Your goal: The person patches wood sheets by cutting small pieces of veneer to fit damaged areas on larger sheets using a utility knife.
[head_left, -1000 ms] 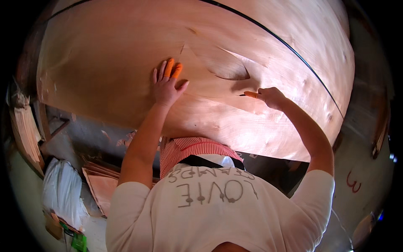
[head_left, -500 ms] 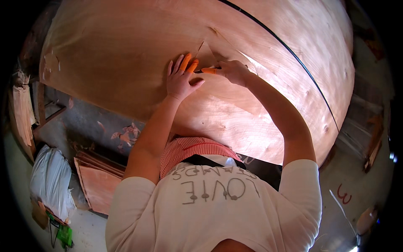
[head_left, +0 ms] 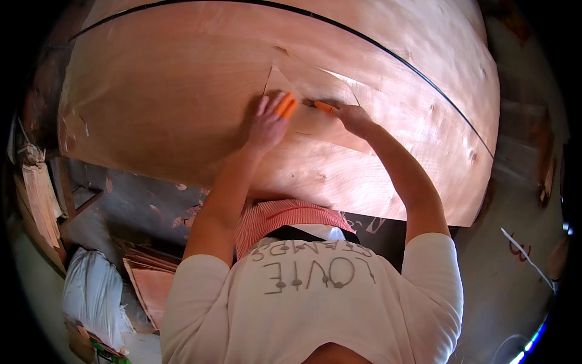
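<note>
A large thin sheet of reddish wood veneer (head_left: pixel 182 91) lies spread over the table in front of me. My left hand (head_left: pixel 267 127) presses flat on it, palm down, with orange guards on two fingertips. Just right of those fingertips, my right hand (head_left: pixel 354 118) grips a small orange-handled tool (head_left: pixel 324 107), its tip pointing left on the sheet. Both hands sit at a split, triangular piece of veneer (head_left: pixel 315 82) whose edges show as thin cut lines.
A thin black line (head_left: pixel 394 57) arcs across the far part of the sheet. Below the table's left edge lie a stack of veneer pieces (head_left: pixel 151 282), a white sack (head_left: pixel 91 297), small scraps (head_left: pixel 182 212) and hanging pale strips (head_left: pixel 39 194).
My right hand has swung left from its spot out to the right and now meets my left fingertips with the tool. My left hand stays flat on the veneer.
</note>
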`<state>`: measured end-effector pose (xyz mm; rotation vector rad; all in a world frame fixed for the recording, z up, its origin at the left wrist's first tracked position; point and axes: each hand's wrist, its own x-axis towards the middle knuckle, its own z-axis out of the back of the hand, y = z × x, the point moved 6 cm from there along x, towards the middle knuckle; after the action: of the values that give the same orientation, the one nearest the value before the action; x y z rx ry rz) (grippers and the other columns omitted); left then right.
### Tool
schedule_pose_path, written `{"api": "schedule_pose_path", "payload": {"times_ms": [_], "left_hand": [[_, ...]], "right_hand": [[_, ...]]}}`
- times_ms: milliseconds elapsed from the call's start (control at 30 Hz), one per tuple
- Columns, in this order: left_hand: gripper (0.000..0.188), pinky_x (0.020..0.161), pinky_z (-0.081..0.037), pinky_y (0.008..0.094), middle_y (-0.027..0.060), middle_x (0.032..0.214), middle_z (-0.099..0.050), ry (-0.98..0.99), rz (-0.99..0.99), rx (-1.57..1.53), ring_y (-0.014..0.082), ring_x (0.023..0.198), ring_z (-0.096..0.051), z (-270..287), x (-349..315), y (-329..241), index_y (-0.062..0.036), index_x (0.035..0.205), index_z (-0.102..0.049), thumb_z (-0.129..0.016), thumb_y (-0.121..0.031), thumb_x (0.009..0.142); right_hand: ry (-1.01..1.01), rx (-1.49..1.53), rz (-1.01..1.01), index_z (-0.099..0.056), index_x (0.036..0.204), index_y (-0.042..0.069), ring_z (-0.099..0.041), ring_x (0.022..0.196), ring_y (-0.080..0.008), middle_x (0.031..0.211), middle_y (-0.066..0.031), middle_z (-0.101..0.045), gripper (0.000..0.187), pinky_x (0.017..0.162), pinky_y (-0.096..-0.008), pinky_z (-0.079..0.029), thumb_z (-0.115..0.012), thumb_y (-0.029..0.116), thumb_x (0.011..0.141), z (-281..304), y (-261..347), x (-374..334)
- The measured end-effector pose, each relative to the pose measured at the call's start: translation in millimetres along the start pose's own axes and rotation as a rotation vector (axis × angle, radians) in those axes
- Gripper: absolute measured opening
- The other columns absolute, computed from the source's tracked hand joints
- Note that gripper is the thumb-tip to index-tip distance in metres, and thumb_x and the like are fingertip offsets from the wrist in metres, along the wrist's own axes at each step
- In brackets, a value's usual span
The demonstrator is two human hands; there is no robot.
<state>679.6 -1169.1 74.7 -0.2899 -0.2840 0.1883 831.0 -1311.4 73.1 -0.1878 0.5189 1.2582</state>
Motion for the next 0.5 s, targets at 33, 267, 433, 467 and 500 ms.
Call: {"api": "schedule_pose_path", "payload": {"times_ms": [33,267,433,467,500], "left_hand": [[0.043,0.103,-0.020,0.0441,0.0062,0.130,-0.040,0.019,-0.028,-0.065,0.0209,0.124,-0.032,-7,2,-13,-0.0114,0.121,-0.046,-0.050,-0.020,0.079],[0.044,0.103,-0.021,0.0429,0.0063,0.132,-0.038,0.036,-0.051,-0.116,0.0207,0.124,-0.032,-14,2,-23,-0.0106,0.123,-0.046,-0.048,-0.016,0.079],[0.044,0.103,-0.022,0.0417,0.0041,0.132,-0.038,0.041,-0.038,-0.061,0.0184,0.123,-0.033,-16,3,-25,-0.0115,0.121,-0.047,-0.050,-0.018,0.078],[0.044,0.103,-0.022,0.0417,0.0041,0.132,-0.038,0.049,-0.039,-0.060,0.0186,0.123,-0.033,-16,4,-26,-0.0115,0.121,-0.046,-0.050,-0.018,0.078],[0.045,0.103,-0.020,0.0419,0.0057,0.133,-0.037,0.067,-0.045,-0.069,0.0204,0.125,-0.031,-18,4,-28,-0.0102,0.122,-0.046,-0.049,-0.018,0.078]], "right_hand": [[-0.024,0.012,0.010,-0.056,0.104,0.017,-0.057,0.085,-0.0277,0.096,-0.0083,-0.054,0.025,0.070,-0.0366,-0.048,-0.039,0.010,0.087,3,0,-3],[-0.173,0.436,-0.383,-0.053,0.110,0.010,-0.058,0.083,-0.0324,0.092,-0.0162,-0.059,0.029,0.070,-0.0395,-0.046,-0.036,0.020,0.089,-33,-11,-54],[-0.285,0.634,-0.732,-0.052,0.097,0.003,-0.055,0.078,-0.0410,0.078,-0.0218,-0.059,0.043,0.070,-0.0467,-0.042,-0.025,0.037,0.092,-90,44,-118],[-0.222,0.701,-0.848,-0.051,0.091,0.003,-0.055,0.076,-0.0406,0.075,-0.0213,-0.058,0.045,0.071,-0.0472,-0.042,-0.024,0.038,0.092,-107,49,-124],[-0.233,0.755,-0.870,-0.051,0.090,0.003,-0.055,0.076,-0.0404,0.074,-0.0209,-0.058,0.044,0.071,-0.0471,-0.042,-0.024,0.039,0.092,-117,53,-129]]}}
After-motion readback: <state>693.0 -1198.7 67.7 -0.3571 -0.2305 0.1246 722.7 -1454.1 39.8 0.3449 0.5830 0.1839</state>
